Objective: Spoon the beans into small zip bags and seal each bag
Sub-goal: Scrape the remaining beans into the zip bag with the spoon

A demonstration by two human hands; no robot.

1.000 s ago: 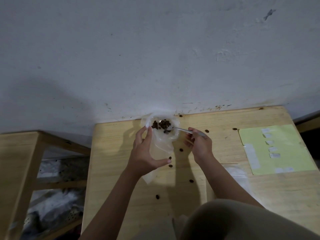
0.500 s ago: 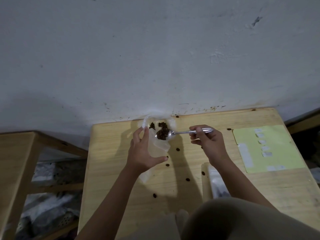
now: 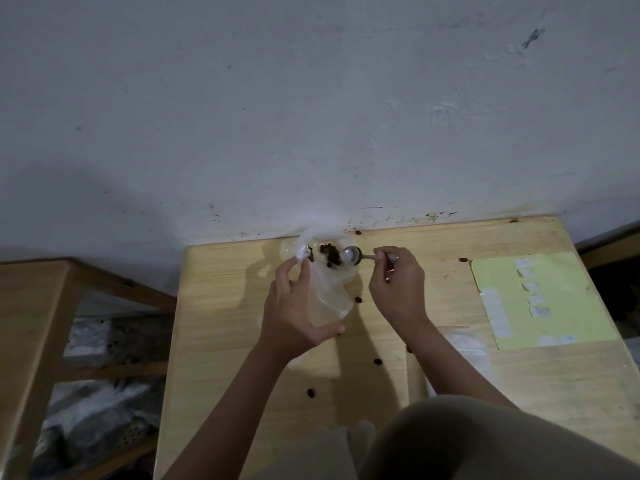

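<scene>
Two hands work at the far edge of the counter (image 3: 242,341). The left hand (image 3: 294,306) is clamped on a clear bag (image 3: 329,292), holding its mouth open and tilted so the beans (image 3: 329,252) inside stay put. The right hand (image 3: 398,289) is closed on the spoon (image 3: 353,255) handle, its empty-looking bowl just right of the bag's mouth. Stray beans dot the counter nearer.

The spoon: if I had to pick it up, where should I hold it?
Probably by the thin handle end, coming from the right, as the right hand does. The spoon lies nearly level with its bowl pointing left at the beans.
</scene>
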